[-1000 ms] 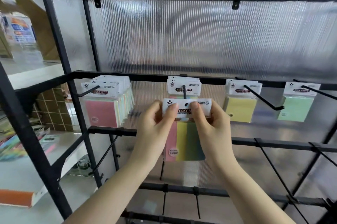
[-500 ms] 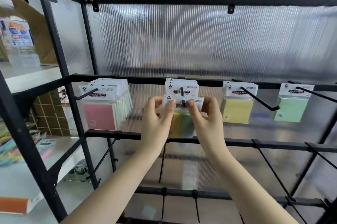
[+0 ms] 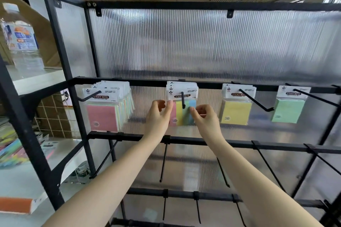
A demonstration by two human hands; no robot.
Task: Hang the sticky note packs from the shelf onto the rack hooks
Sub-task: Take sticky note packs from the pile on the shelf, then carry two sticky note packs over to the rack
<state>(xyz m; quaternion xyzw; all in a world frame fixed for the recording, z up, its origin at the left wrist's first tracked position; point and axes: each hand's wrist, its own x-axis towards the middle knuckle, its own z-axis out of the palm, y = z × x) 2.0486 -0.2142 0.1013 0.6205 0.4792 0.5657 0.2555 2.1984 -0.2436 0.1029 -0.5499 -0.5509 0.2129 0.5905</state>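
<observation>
Striped sticky note pack (image 3: 184,114) hangs on middle hook (image 3: 182,100) (others behind); left hand (image 3: 159,116) and right hand (image 3: 205,118) flank it, fingers loosely curled, holding nothing.

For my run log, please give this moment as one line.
step: pack hung | multicolour pack: on middle hook | left hand: touches pack edge | right hand: beside pack
</observation>
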